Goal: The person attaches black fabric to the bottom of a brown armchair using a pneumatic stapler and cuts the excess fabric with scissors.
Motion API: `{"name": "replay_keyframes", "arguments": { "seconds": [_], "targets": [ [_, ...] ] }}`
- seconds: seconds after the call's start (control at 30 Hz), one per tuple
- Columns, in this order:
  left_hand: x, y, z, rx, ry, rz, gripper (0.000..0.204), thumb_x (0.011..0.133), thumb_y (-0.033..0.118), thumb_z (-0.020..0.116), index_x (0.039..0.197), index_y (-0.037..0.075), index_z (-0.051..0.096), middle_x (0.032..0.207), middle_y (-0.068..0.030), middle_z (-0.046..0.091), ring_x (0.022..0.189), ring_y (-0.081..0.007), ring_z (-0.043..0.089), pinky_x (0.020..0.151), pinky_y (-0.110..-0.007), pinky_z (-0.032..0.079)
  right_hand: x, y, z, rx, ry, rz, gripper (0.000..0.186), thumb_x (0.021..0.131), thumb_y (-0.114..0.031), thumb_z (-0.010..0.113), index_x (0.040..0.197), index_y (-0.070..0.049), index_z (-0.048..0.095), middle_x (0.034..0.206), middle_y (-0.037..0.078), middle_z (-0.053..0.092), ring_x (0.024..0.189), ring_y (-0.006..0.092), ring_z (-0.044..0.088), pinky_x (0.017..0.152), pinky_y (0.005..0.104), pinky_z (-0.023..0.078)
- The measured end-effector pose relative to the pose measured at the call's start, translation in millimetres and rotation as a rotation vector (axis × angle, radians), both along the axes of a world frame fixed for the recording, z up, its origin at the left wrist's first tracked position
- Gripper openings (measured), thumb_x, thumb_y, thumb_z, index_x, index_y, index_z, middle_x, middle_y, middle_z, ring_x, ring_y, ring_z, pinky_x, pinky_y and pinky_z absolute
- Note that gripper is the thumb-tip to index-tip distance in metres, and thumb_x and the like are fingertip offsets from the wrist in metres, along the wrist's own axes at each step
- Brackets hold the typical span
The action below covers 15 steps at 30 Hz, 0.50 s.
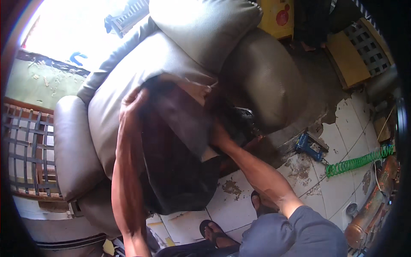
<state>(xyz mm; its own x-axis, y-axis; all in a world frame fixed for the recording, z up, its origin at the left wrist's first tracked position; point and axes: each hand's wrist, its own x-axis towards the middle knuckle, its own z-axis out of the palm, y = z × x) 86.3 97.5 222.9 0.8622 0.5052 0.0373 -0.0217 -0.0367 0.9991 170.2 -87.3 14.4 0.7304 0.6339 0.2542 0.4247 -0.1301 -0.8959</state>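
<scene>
Two hands (pixel 134 102) are at one dark cloth (pixel 173 175) against one grey armchair (pixel 112 105).

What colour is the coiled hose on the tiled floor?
The coiled hose is bright green, shown in the head view.

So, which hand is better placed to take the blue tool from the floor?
Probably the right hand: the blue tool lies nearer it; the left hand is farther, at the dark fabric.

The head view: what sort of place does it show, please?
Probably an upholstery workshop, judging by the large grey padded seat, the coiled green hose on the tiled floor and the strap-laced frame at left.
</scene>
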Motion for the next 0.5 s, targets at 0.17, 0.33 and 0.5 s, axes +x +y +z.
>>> {"name": "replay_keyframes", "arguments": {
  "seconds": [0.17, 0.33, 0.5],
  "targets": [
    [-40, -127, -2, 0.86, -0.036, -0.396, 0.027, 0.089, 0.018, 0.071, 0.112, 0.003, 0.073, 0.119, -0.0151, 0.072, 0.106, -0.024, 0.069, 0.095, -0.035, 0.049, 16, -98, -2, 0.053, 0.155, 0.128, 0.065, 0.087, -0.021, 0.073, 0.142, 0.001, 0.047, 0.141, 0.02, 0.054, 0.132, 0.0312, 0.052, 0.11, 0.0403, 0.042],
    [-41, -216, -65, 1.134, -0.006, -0.361, 0.043, 0.091, 0.025, 0.07, 0.129, 0.006, 0.064, 0.137, -0.0181, 0.061, 0.132, -0.0313, 0.054, 0.108, -0.045, 0.041, -21, -180, 66, -0.055, 0.277, -0.179, 0.037, 0.097, -0.018, 0.058, 0.13, 0.0, 0.059, 0.127, 0.015, 0.065, 0.114, 0.0198, 0.062, 0.097, 0.0339, 0.05],
    [-68, -212, -56, 1.074, -0.005, -0.363, 0.051, 0.091, 0.02, 0.068, 0.138, 0.004, 0.055, 0.146, -0.0203, 0.051, 0.139, -0.0351, 0.045, 0.115, -0.05, 0.034, -37, -189, 72, 0.35, 0.323, -0.27, 0.035, 0.106, -0.017, 0.04, 0.13, 0.001, 0.057, 0.121, 0.016, 0.064, 0.116, 0.0223, 0.058, 0.103, 0.0335, 0.042]
  ]
}}
